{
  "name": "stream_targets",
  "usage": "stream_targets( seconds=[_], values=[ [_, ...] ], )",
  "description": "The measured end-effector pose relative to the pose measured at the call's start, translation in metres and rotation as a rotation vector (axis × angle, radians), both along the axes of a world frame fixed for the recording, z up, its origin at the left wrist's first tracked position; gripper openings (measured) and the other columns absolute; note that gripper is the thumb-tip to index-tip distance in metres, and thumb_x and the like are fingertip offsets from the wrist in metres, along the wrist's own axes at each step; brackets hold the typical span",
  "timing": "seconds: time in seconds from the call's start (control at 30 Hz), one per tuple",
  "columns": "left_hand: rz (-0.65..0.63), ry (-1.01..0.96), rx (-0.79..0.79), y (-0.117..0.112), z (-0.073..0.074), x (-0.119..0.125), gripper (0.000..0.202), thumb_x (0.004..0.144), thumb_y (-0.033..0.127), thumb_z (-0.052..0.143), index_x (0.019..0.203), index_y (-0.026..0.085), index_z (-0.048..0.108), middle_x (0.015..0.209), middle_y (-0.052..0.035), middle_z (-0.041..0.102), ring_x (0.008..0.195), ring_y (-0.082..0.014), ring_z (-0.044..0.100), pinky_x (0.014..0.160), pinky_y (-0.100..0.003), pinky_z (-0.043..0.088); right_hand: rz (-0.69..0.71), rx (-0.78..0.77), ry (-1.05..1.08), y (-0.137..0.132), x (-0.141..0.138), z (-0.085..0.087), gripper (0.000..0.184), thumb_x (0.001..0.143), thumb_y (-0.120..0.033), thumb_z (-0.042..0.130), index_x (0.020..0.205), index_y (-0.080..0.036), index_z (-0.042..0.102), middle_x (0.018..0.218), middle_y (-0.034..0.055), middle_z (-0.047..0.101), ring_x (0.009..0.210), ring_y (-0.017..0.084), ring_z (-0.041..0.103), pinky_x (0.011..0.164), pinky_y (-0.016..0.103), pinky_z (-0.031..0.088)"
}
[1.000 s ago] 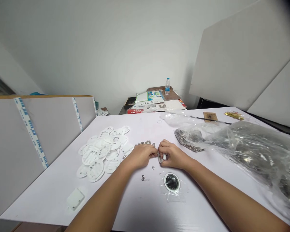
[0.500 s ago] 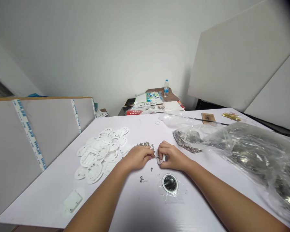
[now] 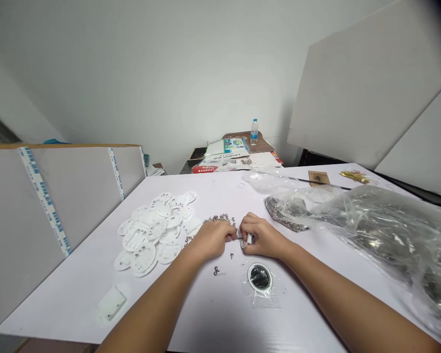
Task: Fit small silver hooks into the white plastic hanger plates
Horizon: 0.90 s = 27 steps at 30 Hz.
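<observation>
My right hand [image 3: 261,237] pinches a small white plastic piece [image 3: 249,239] in its fingertips. My left hand [image 3: 212,239] meets it from the left, its fingertips on a tiny metal fitting [image 3: 239,237] at that piece. Just beyond my left hand lies a scatter of small silver metal fittings [image 3: 218,219]. A pile of white perforated plastic discs [image 3: 144,235] lies further left. Two loose fittings [image 3: 216,271] sit on the table below my hands. Near my right wrist is a round disc with a black centre [image 3: 259,277], inside a clear bag.
The white table [image 3: 220,323] has a large clear plastic bag [image 3: 385,235] of dark metal parts at right. A smaller bag of metal parts [image 3: 284,213] lies beside it. A white rectangular piece [image 3: 111,302] sits at the front left. Grey boards stand at both sides.
My hands stay together at the same spot, still pinching the small white piece. Only the view has shifted slightly.
</observation>
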<state>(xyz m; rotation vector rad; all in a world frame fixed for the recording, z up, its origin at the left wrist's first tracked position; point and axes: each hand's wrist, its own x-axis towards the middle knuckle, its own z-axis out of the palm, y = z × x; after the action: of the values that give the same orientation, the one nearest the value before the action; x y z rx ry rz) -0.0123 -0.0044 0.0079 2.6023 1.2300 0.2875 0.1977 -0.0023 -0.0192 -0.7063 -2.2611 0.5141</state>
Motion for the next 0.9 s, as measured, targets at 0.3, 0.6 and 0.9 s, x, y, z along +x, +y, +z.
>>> stream_targets(
  seconds=[0.3,0.6,0.9],
  values=[
    [0.046,-0.354,-0.076,0.002,0.014,-0.007,0.019,0.088,0.030,0.058,0.103,0.023,0.067,0.098,-0.0032,0.065,0.088,-0.0179,0.057,0.076,-0.029,0.042,-0.174,0.020,0.189,-0.006,0.001,0.006,0.020,0.066,-0.006,0.063,0.076,-0.021,0.055,0.081,0.0018,0.059,0.082,0.021,0.053,0.074,0.034,0.043],
    [0.091,-0.782,-0.222,0.002,-0.001,0.009,0.020,0.084,0.030,0.066,0.101,0.019,0.068,0.095,-0.0039,0.058,0.088,-0.0160,0.055,0.078,-0.027,0.043,-0.234,-0.529,0.568,-0.013,-0.015,0.003,0.026,0.089,-0.045,0.060,0.089,-0.019,0.061,0.082,0.0028,0.067,0.066,0.016,0.057,0.059,0.027,0.043],
    [0.015,-0.778,-0.247,0.005,-0.001,0.005,0.022,0.086,0.037,0.064,0.092,0.016,0.069,0.087,-0.0028,0.056,0.076,-0.0123,0.052,0.069,-0.025,0.038,-0.071,-0.706,0.676,-0.009,-0.018,-0.006,0.036,0.093,-0.050,0.053,0.086,-0.016,0.060,0.064,0.0034,0.067,0.055,0.016,0.062,0.055,0.027,0.048]
  ],
)
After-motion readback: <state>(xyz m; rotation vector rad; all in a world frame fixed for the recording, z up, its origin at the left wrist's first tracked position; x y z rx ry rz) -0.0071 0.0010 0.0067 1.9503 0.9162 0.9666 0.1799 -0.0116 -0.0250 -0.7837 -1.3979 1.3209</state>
